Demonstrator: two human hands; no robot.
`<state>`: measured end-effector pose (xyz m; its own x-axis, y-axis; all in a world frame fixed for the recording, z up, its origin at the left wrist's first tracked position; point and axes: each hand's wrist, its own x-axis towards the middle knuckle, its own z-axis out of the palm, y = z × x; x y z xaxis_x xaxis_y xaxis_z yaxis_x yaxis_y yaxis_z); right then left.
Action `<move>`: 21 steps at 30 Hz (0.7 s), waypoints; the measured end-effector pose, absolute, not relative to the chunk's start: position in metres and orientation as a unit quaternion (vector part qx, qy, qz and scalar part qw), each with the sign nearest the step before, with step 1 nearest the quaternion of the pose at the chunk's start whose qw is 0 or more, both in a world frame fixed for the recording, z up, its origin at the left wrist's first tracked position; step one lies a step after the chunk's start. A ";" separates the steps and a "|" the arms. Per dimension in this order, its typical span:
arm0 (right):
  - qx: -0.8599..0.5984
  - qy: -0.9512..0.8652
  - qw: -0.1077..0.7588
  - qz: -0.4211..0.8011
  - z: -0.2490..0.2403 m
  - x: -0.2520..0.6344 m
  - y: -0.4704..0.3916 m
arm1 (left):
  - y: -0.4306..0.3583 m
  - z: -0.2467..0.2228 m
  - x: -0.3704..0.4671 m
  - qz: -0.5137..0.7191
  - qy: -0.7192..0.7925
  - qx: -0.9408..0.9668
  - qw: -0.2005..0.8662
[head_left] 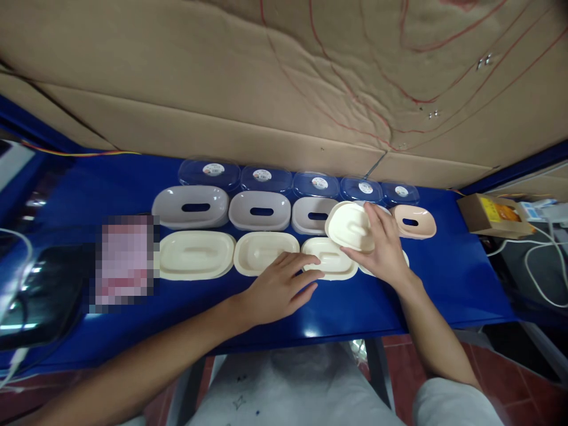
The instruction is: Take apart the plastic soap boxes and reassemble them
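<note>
My right hand (385,247) grips a cream oval plastic tray (348,225) with a raised ridge in its middle, held tilted above the row, thumb below and fingers at its right edge. My left hand (284,287) is open, fingers spread and palm down, over the front edges of two cream pieces. Beneath its fingertips lies one cream tray (339,258), and to its left another (248,251). A further one (197,254) is at the left end. Partly hidden behind my right hand is one more cream piece (368,272).
Behind stand several oval containers with slots: grey ones (213,207) and a peach one (421,222). Clear lids with round labels (266,176) line the back of the blue table (328,313). Right is a cardboard box (473,216); left, a pixelated patch and a black device (48,290).
</note>
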<state>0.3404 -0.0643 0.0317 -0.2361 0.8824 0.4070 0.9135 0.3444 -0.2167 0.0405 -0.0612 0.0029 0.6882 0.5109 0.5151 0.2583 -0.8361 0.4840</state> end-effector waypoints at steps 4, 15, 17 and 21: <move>-0.577 -0.791 0.203 -0.013 0.035 0.350 -0.061 | -0.061 0.004 0.041 0.318 0.205 0.909 0.173; -0.589 -0.787 0.176 0.044 0.036 0.356 -0.060 | -0.062 0.002 0.041 0.310 0.198 0.915 0.167; -0.591 -0.786 0.173 0.057 0.042 0.367 -0.061 | -0.062 0.002 0.041 0.307 0.200 0.916 0.164; -0.674 -0.708 0.209 0.039 0.059 0.422 -0.074 | -0.061 0.001 0.041 0.300 0.198 0.919 0.161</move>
